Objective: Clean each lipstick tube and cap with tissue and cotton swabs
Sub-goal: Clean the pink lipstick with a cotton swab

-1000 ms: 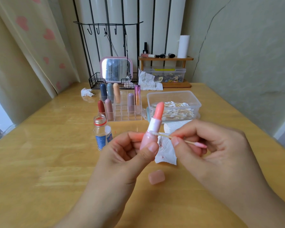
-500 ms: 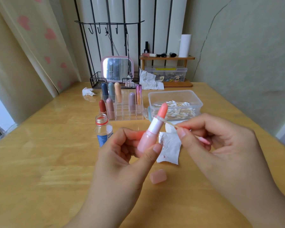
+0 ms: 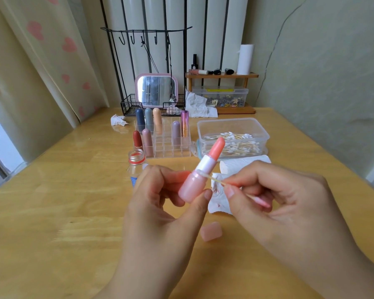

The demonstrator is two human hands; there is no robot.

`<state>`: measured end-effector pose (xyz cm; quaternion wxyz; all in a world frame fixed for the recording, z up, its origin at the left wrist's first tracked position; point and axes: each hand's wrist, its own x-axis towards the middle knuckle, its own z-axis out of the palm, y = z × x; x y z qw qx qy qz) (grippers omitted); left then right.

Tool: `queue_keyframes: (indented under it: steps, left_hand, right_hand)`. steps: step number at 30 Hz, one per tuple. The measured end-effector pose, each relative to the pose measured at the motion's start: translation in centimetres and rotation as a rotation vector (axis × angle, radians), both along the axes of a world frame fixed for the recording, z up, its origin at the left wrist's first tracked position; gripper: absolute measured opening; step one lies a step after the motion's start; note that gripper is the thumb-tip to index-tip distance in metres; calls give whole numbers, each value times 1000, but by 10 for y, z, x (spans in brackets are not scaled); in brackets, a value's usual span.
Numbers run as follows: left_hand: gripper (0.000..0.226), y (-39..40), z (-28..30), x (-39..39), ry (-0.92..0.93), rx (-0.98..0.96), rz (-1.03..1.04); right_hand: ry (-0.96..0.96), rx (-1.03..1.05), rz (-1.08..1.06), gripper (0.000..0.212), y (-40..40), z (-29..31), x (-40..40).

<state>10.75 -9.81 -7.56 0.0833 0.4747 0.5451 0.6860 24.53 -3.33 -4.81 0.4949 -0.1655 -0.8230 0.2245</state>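
My left hand point(image 3: 168, 203) grips the pink base of an uncapped lipstick tube point(image 3: 200, 172), tilted up to the right with its coral stick extended. My right hand point(image 3: 274, 199) pinches a cotton swab point(image 3: 216, 180); its white tip touches the tube's collar and its other end is stained pink. The tube's pink cap point(image 3: 211, 231) lies on the table below the hands. A stained tissue point(image 3: 219, 197) lies behind them. Several capped lipsticks stand in a clear organizer point(image 3: 166, 145).
A clear box of cotton swabs point(image 3: 232, 138) sits at mid right. A small open bottle point(image 3: 136, 167) stands left of my hands. Behind are a pink mirror point(image 3: 156, 90), a wire basket, crumpled tissues point(image 3: 200, 105) and a wooden shelf point(image 3: 221, 75) with a storage box.
The swab tip has slid down from near the coral stick to the tube's collar. Both hands shifted slightly; the lipstick stays in my left hand.
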Motion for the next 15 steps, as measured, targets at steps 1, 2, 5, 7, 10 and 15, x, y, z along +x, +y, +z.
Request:
queue_keyframes:
  steps: [1, 2, 5, 7, 10, 15]
  left_hand:
    - [23, 0, 0, 0, 31, 8, 17]
    - [22, 0, 0, 0, 66, 16, 36]
    - [21, -1, -1, 0, 174, 41, 87]
    - [21, -1, -1, 0, 233, 61, 116]
    - [20, -2, -2, -1, 294, 87, 151]
    - [18, -3, -1, -2, 415, 93, 232]
  right_hand:
    - [25, -19, -4, 12, 1, 0, 1]
    - [46, -26, -23, 11, 3, 0, 2]
    - [69, -33, -57, 11, 5, 0, 2]
    - [38, -42, -3, 13, 2, 0, 0]
    - [-15, 25, -24, 12, -3, 1, -1]
    - [122, -103, -21, 13, -1, 1, -1]
